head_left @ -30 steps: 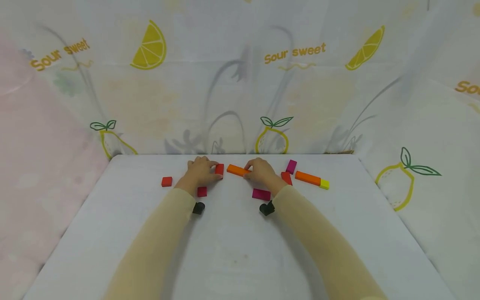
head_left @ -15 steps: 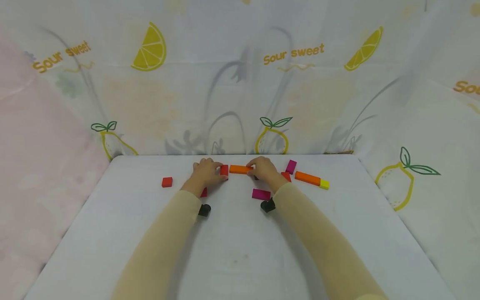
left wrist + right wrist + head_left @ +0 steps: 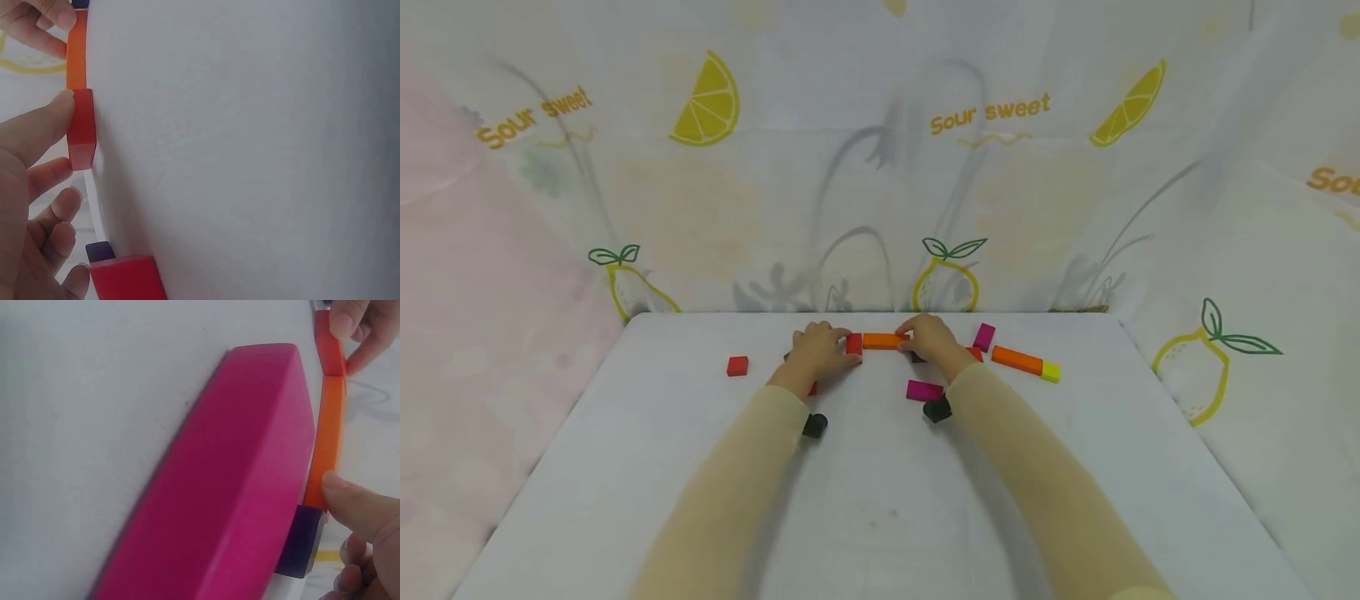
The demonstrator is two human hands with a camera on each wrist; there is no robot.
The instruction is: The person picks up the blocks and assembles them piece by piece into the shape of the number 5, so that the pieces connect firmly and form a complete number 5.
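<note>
My left hand (image 3: 820, 348) pinches a red block (image 3: 854, 347) between thumb and forefinger near the table's far edge. My right hand (image 3: 927, 340) grips the right end of a long orange block (image 3: 880, 341). In the left wrist view, the red block (image 3: 82, 125) meets the end of the orange block (image 3: 76, 50). From the right wrist, the thumb presses the orange block (image 3: 326, 434) just above a dark blue block (image 3: 301, 540). Another red block (image 3: 128, 278) lies beneath the left hand, beside a dark block (image 3: 100, 251).
A magenta block (image 3: 924, 390) lies nearer than the right hand. To the right are a second magenta block (image 3: 983, 337), an orange block (image 3: 1017, 359) and a yellow block (image 3: 1050, 372). One red block (image 3: 737, 366) sits far left. A patterned cloth (image 3: 820, 167) hangs behind the white table (image 3: 865, 500).
My left hand has carried the red block to the right, up to the orange one. The orange block has turned from slanted to nearly level and shifted slightly right with my right hand.
</note>
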